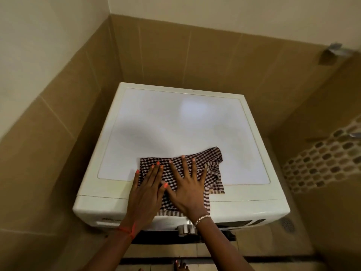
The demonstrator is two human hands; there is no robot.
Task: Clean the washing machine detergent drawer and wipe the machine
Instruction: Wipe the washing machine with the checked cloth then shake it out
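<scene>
A white washing machine [175, 122] stands in a tiled corner, seen from above. A brown-and-white checked cloth [211, 161] lies spread over the front middle of its top. My left hand [145, 190] presses flat on the cloth's left part, fingers straight. My right hand [188, 184] lies flat beside it on the cloth's middle, fingers spread. The cloth's near edge hangs slightly over the front rim. Below my right wrist shows the silver control dial [185, 229] on the front panel. The detergent drawer front [105, 222] at the panel's left looks closed.
Tan tiled walls [58, 153] close in on the left, back and right. A mosaic strip [322, 163] runs along the right wall, with a metal fitting [335, 47] above it. A floor drain [287, 224] sits at the right. My toes [180, 266] show below.
</scene>
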